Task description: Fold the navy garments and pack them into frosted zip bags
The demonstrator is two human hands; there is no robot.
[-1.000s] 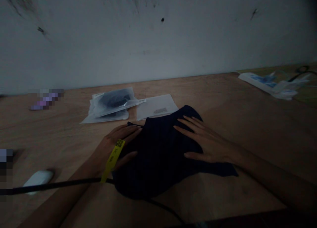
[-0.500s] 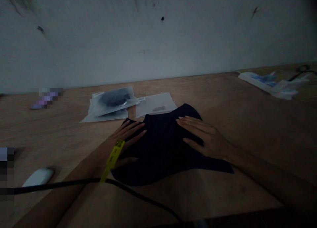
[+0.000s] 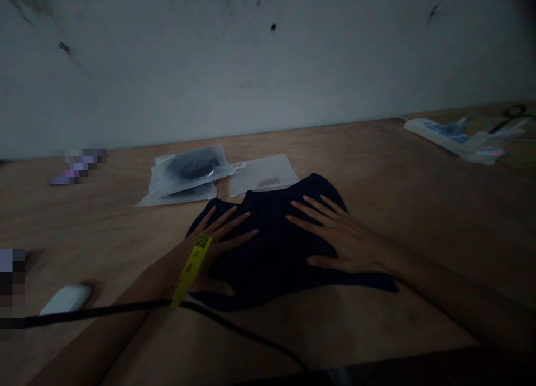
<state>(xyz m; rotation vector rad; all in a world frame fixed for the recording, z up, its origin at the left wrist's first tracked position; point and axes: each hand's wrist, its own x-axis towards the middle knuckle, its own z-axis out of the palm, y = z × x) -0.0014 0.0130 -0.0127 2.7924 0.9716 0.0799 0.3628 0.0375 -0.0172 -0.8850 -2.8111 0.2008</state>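
A dark navy piece of cloth (image 3: pixel 272 246) lies spread on the wooden table in front of me; its exact kind is hard to make out in the dim light. On its left part rests my left hand (image 3: pixel 218 249), flat with the fingers spread. My right hand (image 3: pixel 330 232) lies on the cloth's right part, palm down, fingers also apart. A narrow end of the cloth sticks out to the right beneath my right wrist. Part of the cloth is hidden under both hands.
Behind the cloth lie frosted plastic bags (image 3: pixel 188 171) with dark contents and a flat white packet (image 3: pixel 263 174). A black cable (image 3: pixel 251 336) with a yellow label (image 3: pixel 192 268) crosses in front of my left arm. A white rounded object (image 3: pixel 67 299) is at left, crumpled plastic packaging (image 3: pixel 456 140) at far right.
My fingers have spread wider on the cloth. My left hand has shifted slightly to the right and my right hand slightly to the left. The cloth's left edge lies a little flatter.
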